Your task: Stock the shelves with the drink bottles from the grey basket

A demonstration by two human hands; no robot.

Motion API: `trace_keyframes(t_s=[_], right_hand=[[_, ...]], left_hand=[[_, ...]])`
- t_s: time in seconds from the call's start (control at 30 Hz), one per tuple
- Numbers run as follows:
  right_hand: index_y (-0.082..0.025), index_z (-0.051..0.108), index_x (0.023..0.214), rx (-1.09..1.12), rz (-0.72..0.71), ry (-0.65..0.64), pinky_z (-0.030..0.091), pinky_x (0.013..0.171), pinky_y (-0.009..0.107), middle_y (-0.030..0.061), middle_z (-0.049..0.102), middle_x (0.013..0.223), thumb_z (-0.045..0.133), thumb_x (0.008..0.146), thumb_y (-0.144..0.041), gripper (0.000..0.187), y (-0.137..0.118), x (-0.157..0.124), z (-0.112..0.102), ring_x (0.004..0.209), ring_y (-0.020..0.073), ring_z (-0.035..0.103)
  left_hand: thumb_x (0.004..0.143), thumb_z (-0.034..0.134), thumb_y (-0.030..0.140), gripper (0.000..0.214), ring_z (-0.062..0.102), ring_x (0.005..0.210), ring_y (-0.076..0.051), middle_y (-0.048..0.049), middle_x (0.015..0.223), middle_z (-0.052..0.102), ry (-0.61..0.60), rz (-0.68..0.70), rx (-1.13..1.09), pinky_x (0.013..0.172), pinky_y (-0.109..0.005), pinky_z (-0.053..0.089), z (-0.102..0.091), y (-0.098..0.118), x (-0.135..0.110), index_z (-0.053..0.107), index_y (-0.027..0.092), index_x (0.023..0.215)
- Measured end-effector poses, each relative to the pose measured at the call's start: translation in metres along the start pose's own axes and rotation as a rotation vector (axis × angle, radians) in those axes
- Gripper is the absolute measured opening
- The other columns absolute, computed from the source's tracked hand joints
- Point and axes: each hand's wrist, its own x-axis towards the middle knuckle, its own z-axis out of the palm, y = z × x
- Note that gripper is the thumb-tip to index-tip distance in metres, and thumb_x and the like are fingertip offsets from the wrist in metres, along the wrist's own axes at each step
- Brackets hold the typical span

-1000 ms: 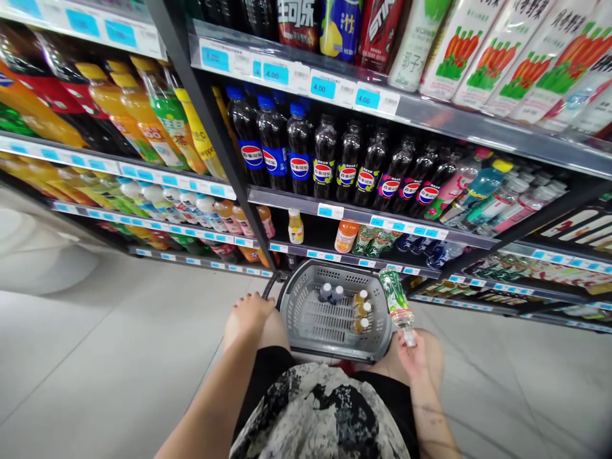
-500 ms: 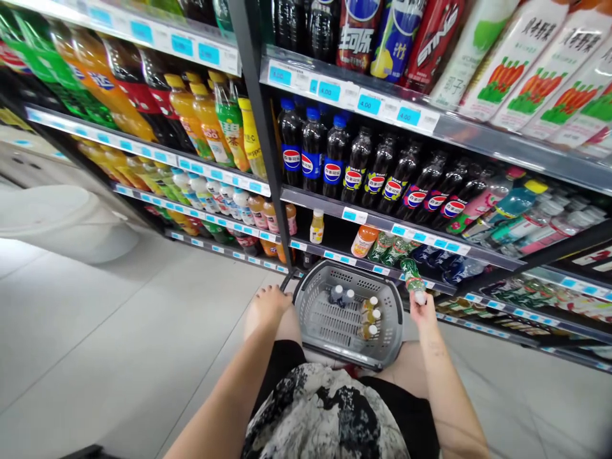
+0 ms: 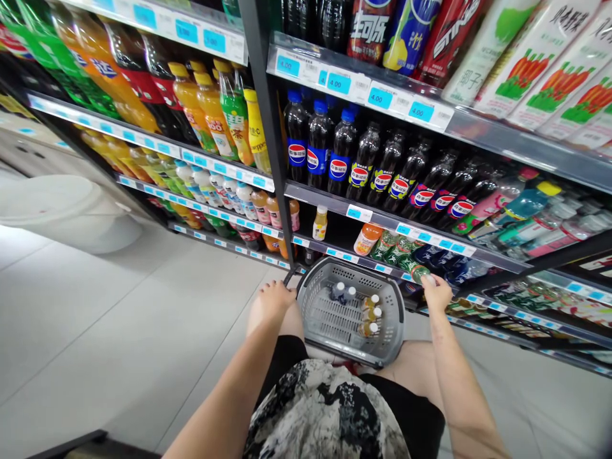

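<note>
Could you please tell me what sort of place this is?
Most likely a shop's drinks aisle: shelves packed with bottles, blue price tags, and a grey basket on the floor.

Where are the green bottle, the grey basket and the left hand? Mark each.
green bottle [image 3: 419,273], head view, body beside the cap
grey basket [image 3: 394,298], head view, right rim
left hand [image 3: 270,301], head view, back

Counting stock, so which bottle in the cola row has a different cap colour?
Three, not one: the leftmost cola bottles have blue caps; the others have black caps.
</note>
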Motion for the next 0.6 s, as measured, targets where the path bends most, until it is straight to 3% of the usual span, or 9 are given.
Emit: trace_keyframes(t_s=[0.1,0.17,0.27,0.4,0.5,0.6], right_hand=[[-0.015,0.083,0.111,-0.340,-0.257,-0.055,0.052,0.102,0.043,0.0145,0.078,0.112,0.081,0.069,-0.037,0.048,-0.018,0.013,0.000,0.105,0.0326,0.069],[-0.015,0.081,0.120,-0.405,-0.308,-0.069,0.051,0.101,0.041,0.0144,0.079,0.113,0.077,0.074,-0.041,0.053,-0.030,0.023,0.005,0.107,0.0330,0.069],[-0.015,0.074,0.133,-0.472,-0.346,-0.059,0.051,0.102,0.041,0.0162,0.079,0.116,0.071,0.087,-0.048,0.056,-0.048,0.039,0.016,0.111,0.0338,0.069],[-0.009,0.071,0.134,-0.631,-0.345,-0.072,0.052,0.105,0.045,0.0245,0.074,0.125,0.055,0.104,-0.052,0.054,-0.065,0.058,0.031,0.118,0.0372,0.070],[-0.002,0.071,0.132,-0.749,-0.287,-0.125,0.054,0.105,0.049,0.0301,0.073,0.123,0.047,0.108,-0.056,0.063,-0.073,0.067,0.038,0.119,0.0413,0.071],[0.001,0.073,0.128,-0.820,-0.259,-0.197,0.056,0.105,0.049,0.0313,0.073,0.122,0.053,0.106,-0.057,0.065,-0.078,0.075,0.044,0.121,0.0428,0.071]], left_hand=[[0.091,0.052,0.039,0.052,0.062,0.125,-0.040,-0.0254,0.129,0.070,-0.001,-0.004,0.005,0.104,-0.048,0.044,0.001,0.000,0.000,0.074,0.005,0.124],[0.091,0.052,0.039,0.052,0.063,0.124,-0.040,-0.0247,0.128,0.071,0.005,-0.005,0.005,0.104,-0.048,0.045,0.002,0.000,0.001,0.074,0.006,0.124],[0.091,0.052,0.039,0.052,0.063,0.124,-0.041,-0.0245,0.127,0.071,0.015,-0.004,0.008,0.103,-0.048,0.046,0.005,0.000,0.002,0.074,0.006,0.124],[0.091,0.052,0.039,0.052,0.062,0.125,-0.042,-0.0255,0.128,0.071,0.018,-0.007,0.009,0.103,-0.049,0.046,0.006,0.001,0.001,0.074,0.006,0.124],[0.091,0.052,0.040,0.053,0.063,0.125,-0.041,-0.0254,0.129,0.071,0.010,-0.011,0.009,0.104,-0.049,0.046,0.003,0.002,0.000,0.074,0.005,0.124],[0.091,0.052,0.039,0.053,0.062,0.126,-0.041,-0.0252,0.130,0.070,-0.003,-0.012,0.015,0.104,-0.049,0.045,0.000,0.003,0.000,0.075,0.005,0.124]])
